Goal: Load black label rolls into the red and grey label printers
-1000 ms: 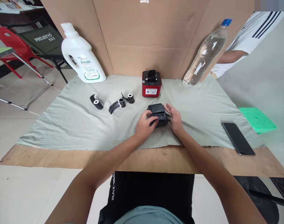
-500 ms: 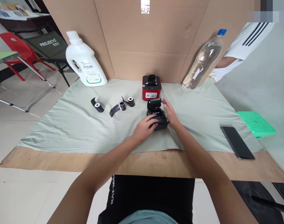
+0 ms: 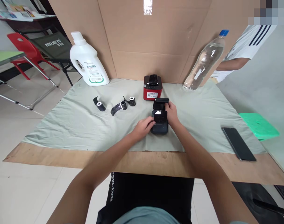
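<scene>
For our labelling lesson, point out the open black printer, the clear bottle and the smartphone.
Open black printer (image 3: 159,128), head view: lower body.
Clear bottle (image 3: 205,63), head view: middle side.
Smartphone (image 3: 239,143), head view: dark screen.

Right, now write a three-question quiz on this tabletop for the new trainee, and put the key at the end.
1. True or false: the black box between the left hand and the right hand is open.

2. How many rolls lie on the cloth?

3. Which has a blue cap?
a) white jug
b) clear bottle
c) phone

Key: 1. True; 2. Three; 3. b
</scene>
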`<state>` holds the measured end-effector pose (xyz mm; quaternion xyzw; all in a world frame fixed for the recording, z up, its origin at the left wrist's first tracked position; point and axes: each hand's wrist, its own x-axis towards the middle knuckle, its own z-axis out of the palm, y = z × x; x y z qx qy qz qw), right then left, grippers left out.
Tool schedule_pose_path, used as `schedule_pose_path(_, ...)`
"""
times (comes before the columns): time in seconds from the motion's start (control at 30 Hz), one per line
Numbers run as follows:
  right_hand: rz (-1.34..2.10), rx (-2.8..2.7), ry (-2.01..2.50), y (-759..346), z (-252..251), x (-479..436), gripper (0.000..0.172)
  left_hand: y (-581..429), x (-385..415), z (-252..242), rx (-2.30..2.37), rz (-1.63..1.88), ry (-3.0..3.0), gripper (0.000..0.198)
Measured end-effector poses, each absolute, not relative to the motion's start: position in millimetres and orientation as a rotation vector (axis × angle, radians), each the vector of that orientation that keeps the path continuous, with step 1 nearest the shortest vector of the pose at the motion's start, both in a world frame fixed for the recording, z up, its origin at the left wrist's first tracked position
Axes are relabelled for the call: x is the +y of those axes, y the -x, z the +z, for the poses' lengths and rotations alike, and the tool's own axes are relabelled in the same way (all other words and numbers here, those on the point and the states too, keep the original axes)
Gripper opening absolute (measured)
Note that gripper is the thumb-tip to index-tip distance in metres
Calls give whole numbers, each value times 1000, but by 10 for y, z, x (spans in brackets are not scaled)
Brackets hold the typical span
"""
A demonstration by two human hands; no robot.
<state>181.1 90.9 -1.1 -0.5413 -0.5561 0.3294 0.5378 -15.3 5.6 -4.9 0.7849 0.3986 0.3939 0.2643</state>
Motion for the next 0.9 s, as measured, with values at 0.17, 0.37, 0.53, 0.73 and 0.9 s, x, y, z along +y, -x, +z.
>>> schedule_pose_path(0.17, 770, -1277, 1405, -1872, -71, 752, 31, 140, -9, -44, 1071, 1037, -2075, 16)
schedule_pose_path(0.37, 781, -1275, 1355, -1911, -88, 642, 32, 109, -7, -71, 1056, 1062, -2134, 15)
schedule_pose_path(0.53, 816, -1264, 1211, -1935, -81, 622, 33, 127, 4, -99, 879, 1124, -2347, 18)
schedule_pose_path(0.73, 712, -1224, 1428, -1997, -1, 629, 55, 152, 11, -100, 818, 1114, -2410, 19)
schedule_pose_path(0.9, 220, -1823, 1499, -2101, 467, 424, 25, 161, -11, -64, 803, 1153, -2437, 19)
